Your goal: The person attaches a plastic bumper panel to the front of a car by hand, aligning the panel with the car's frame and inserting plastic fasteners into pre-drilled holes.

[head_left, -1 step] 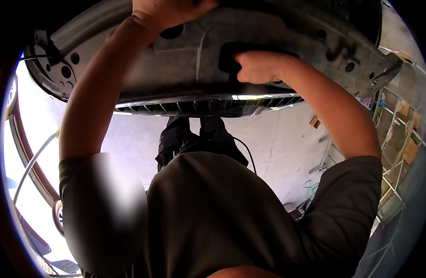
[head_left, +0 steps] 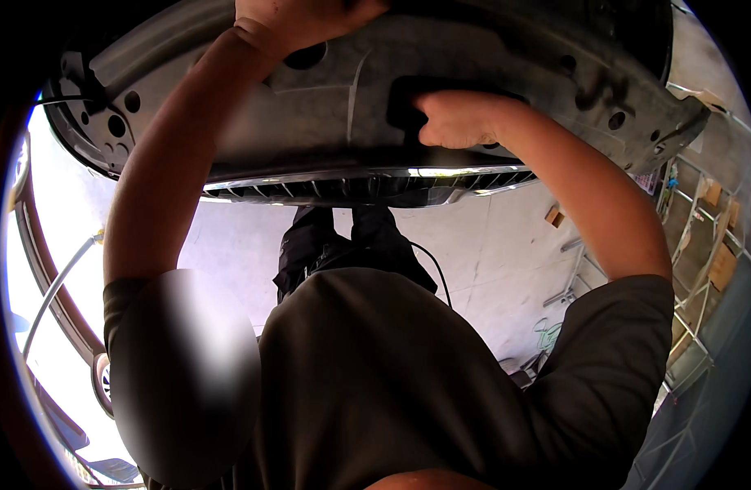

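Before me a large dark grey car body panel (head_left: pixel 318 110) spans the upper part of the view, with round holes and a dark cut-out (head_left: pixel 401 110) right of its middle. My right hand (head_left: pixel 461 118) is at that cut-out, its fingers curled and their tips lost in the shadow; anything they grip is hidden. My left hand (head_left: pixel 298 20) rests higher up on the panel, left of the middle. Its fingers are mostly cut off by the top of the picture and darkened, so their grip does not show.
Below the panel runs a black slatted grille (head_left: pixel 367 189) with a shiny strip. My legs (head_left: pixel 314 245) stand beneath it on a pale floor (head_left: pixel 473 233), by a black cable (head_left: pixel 434 265). Metal racking (head_left: pixel 694 310) with cardboard boxes (head_left: pixel 722 265) is at right. A hose (head_left: pixel 57 282) curves at left.
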